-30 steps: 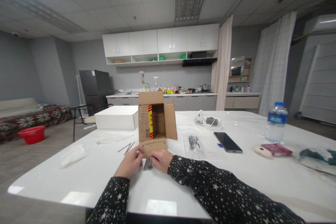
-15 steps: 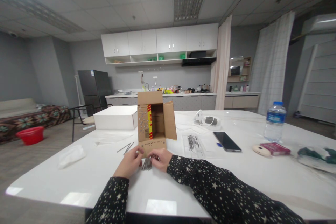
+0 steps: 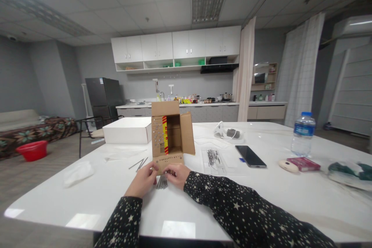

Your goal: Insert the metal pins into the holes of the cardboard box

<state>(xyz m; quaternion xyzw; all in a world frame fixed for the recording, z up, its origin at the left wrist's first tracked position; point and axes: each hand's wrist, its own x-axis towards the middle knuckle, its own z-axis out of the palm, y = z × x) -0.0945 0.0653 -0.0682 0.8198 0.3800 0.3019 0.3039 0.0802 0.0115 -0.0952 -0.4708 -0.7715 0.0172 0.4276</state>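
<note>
An open cardboard box (image 3: pixel 159 139) stands in front of me, its front flap (image 3: pixel 167 159) sloping down toward my hands. Small dark marks or holes run in a row across that flap. My left hand (image 3: pixel 143 180) is closed at the flap's lower left corner, thumb and index finger pinching there. At the lower right edge, my right hand (image 3: pixel 176 174) has its fingers curled and pressed together; whatever lies between the fingertips is hidden. Between the hands, several thin metal rods (image 3: pixel 162 182), like long screws or nails, fan out below the flap edge.
Loose metal rods (image 3: pixel 142 163) lie left of the box, near a crumpled white bag (image 3: pixel 78 173). A white box (image 3: pixel 127 130) stands behind them. To the right are a clear case of small metal parts (image 3: pixel 214 159), a phone (image 3: pixel 250 155) and a water bottle (image 3: pixel 303 133).
The whole view has shifted very slightly. Both hands stay at the flap's lower edge, with no clear change in their grip.
</note>
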